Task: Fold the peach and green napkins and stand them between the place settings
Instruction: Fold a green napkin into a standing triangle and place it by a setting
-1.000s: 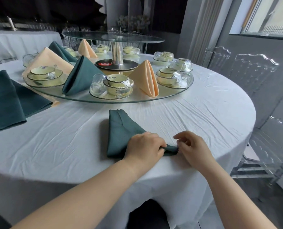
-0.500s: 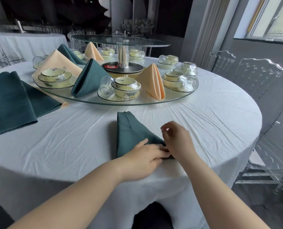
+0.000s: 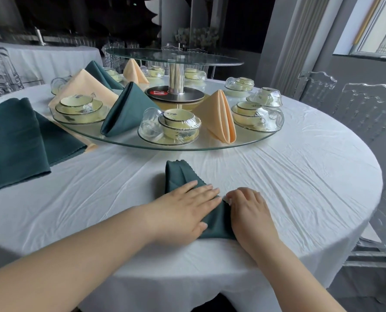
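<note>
The white-clothed round table (image 3: 300,176) bears a glass turntable (image 3: 253,138) with a peach napkin (image 3: 220,115) standing near its front rim. At the table's front edge lies the half-folded green napkin (image 3: 176,176) — left hand (image 3: 183,210) flat on it, fingers straight; right hand (image 3: 249,210) fingers bent onto its right edge, grasp unclear.

Left hand (image 3: 183,212) and right hand (image 3: 248,213) press the green napkin (image 3: 178,176) (partly folded)

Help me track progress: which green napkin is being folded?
The green napkin at the near table edge, under the left hand and right hand; others stand on the glass turntable or lie flat at left.
</note>
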`<state>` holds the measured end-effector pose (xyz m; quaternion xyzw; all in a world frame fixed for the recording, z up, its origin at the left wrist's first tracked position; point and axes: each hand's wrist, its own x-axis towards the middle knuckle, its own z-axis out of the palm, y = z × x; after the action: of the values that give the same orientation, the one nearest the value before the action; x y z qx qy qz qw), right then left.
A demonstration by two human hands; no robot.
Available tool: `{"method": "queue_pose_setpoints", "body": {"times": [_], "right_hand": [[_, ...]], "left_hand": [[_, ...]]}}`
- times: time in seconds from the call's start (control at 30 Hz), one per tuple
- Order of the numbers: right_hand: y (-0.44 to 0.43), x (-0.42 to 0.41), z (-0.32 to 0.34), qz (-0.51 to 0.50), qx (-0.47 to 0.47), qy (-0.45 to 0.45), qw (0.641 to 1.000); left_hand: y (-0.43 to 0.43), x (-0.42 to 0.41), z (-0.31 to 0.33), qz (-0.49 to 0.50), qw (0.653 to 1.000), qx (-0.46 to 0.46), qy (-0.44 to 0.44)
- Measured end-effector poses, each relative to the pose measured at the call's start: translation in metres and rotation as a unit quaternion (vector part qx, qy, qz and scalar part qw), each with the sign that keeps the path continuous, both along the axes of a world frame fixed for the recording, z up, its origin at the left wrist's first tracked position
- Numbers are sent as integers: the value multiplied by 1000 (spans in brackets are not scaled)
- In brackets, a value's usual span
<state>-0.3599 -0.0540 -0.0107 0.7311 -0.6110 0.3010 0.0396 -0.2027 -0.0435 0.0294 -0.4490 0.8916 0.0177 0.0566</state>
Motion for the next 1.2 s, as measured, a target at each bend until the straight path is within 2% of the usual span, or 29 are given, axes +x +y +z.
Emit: {"method": "queue_pose_setpoints", "body": {"times": [0.17,0.3,0.6,0.7,0.77,0.83,0.9,0.97,1.03,1.1,1.2], "right_hand": [[-2,-3,1,42,56,-17,997],[-3,-3,-1,45,21,-32,998],[-4,-6,-4,57,-29,-7,998],[-5,-6,-4,53,-14,-22,998],[-3,-4,-2,50,-20,-12,998],[-2,-4,-1,57,-3,-17,998],[-4,-5,0,65,15,-25,997],[-4,-5,0,57,-20,-11,998],[-3,-5,-1,55,-60,2,997],[-4,-4,-2,53,-59,0,997],[-4,-6,-3,55,-38,-4,998]], "left_hand": [[-13,8,-3,19,991,119,60],[-26,14,-4,45,992,105,61],[-73,54,-9,208,973,80,59],[-78,60,-8,249,955,44,158],[-72,57,-1,268,931,-29,247],[-56,39,11,238,921,-93,294],[-32,10,14,154,944,-91,278],[-11,-16,1,84,972,-66,211],[-3,-26,-13,89,984,-9,153],[-8,-21,-16,104,984,36,137],[-29,-1,-13,126,987,48,91]]}}
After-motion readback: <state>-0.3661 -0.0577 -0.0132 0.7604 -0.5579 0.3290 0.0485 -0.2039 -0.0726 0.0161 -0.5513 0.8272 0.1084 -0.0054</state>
